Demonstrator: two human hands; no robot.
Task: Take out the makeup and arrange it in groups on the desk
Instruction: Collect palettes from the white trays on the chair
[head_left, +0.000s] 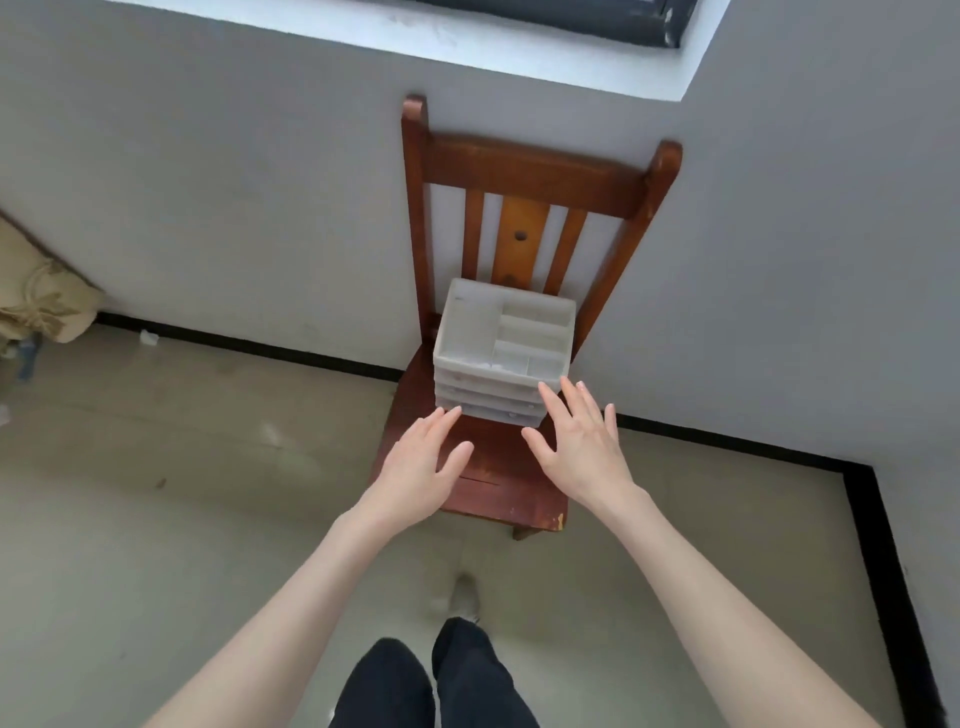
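Corner of a room: grey plaster walls, dull beige floor with a black skirting strip. No worktop anywhere in shot, so wherever the sorting happens is out of frame.

Dark red-brown wooden chair with a slatted back, pushed up against the wall, straight ahead of both hands.

On the seat, toward the backrest: white translucent plastic makeup organiser, open divided tray on top, what looks like three shallow drawers stacked under it. Top compartments look bare; drawer contents impossible to make out through the frosted fronts, so no actual makeup visible yet.

Left hand below and left of the organiser's front left corner, fingers straight and together, holding nothing, fingertips just short of the bottom drawer. Right hand at the front right corner, fingers spread and straight, also holding nothing, tips overlapping the drawer fronts — touching or just in front, hard to call. Right looks a touch nearer.

Organiser dead ahead, between the two hands, drawer fronts facing them. Probably a two-sided lift or a drawer pull next. Guessing, though.
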